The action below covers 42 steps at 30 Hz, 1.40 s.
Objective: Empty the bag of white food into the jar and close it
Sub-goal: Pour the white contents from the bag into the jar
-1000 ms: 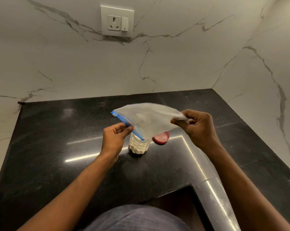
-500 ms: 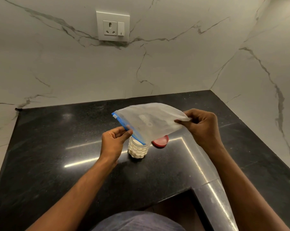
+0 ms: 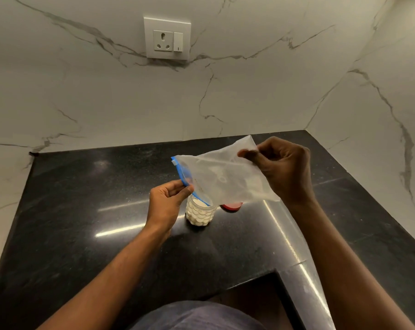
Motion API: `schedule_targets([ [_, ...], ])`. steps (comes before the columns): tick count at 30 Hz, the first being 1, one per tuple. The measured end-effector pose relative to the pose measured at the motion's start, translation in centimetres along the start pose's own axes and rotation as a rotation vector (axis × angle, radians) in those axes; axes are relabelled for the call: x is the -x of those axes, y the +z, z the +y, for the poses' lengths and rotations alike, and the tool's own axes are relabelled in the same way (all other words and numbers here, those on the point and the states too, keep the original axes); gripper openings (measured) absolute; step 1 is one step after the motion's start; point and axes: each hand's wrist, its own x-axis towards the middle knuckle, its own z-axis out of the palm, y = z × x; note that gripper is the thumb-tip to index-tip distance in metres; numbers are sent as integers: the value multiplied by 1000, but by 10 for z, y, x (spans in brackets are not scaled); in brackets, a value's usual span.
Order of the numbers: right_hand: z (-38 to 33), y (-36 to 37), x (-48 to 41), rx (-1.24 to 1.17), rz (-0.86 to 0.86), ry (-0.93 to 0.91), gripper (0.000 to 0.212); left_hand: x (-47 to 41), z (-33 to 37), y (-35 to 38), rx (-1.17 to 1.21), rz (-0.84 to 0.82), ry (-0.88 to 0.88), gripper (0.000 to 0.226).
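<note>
Both hands hold bag over jar, hiding lid.

A thin translucent plastic bag and clear plastic jar above a glossy black stone countertop; veined marble wall.

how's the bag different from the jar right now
The bag is held in the air, tilted with its blue zip edge down over the jar; the jar stands upright on the black counter.
The bag looks flat and nearly empty; the jar is filled with white pieces.
The left hand and right hand pinch the bag; neither grips the jar.
Both are see-through and open.
</note>
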Motion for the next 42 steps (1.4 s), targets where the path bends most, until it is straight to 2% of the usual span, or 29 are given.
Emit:
schedule_targets([
  [4, 6, 2, 3, -13, -83, -30, 11, -1, 1, -2, 1, 12, 13, 24],
  [6, 9, 0, 3, -58, -30, 6, 8, -1, 1, -2, 3, 11, 10, 24],
  [8, 9, -2, 2, -55, 53, 38, 18, -1, 0, -1, 3, 2, 9, 23],
  [9, 8, -3, 2, -39, 37, 40, 19, -1, 0, -1, 1, -1, 10, 23],
  [11, 6, -6, 2, -7, -111, 66, 23, -2, 0, 0, 10, 1, 4, 23],
  [13, 12, -12, 5, 46, -264, 158, 46, -3, 0, 1, 28, 17, -10, 22],
  [14, 14, -15, 7, 54, -292, 207, 49, -4, -1, 2, 38, 27, -21, 22],
  [15, 16, -15, 9, 36, -276, 235, 41, -4, -1, 4, 48, 34, -33, 21],
  [17, 14, -11, 15, -31, -114, 235, 18, -4, 0, 8, 55, 31, -42, 21],
  [18, 11, -9, 17, -58, -56, 232, 13, -3, 0, 9, 56, 24, -38, 22],
  [21, 7, -1, 22, -62, -122, 188, 12, -3, 2, 8, 67, 11, -37, 22],
  [24, 11, -6, 18, -98, -81, 225, 12, -3, 2, 4, 50, 14, -35, 23],
  [26, 14, -11, 18, -95, -167, 215, 9, -2, 1, 2, 46, 16, -34, 24],
  [29, 18, -16, 18, -187, -93, 223, 7, -1, 3, 2, 49, -2, -19, 24],
  [32, 20, -13, 18, -138, -207, 194, 7, 0, 4, 3, 59, -6, -15, 24],
  [35, 23, -12, 17, -190, -62, 223, 5, 0, 6, 3, 45, -11, -19, 23],
  [38, 28, -13, 17, -172, -121, 247, 4, -1, 6, 2, 43, -13, -19, 25],
  [42, 37, -25, 14, -355, 79, 362, 12, -4, 12, 7, -2, -42, 32, 23],
])
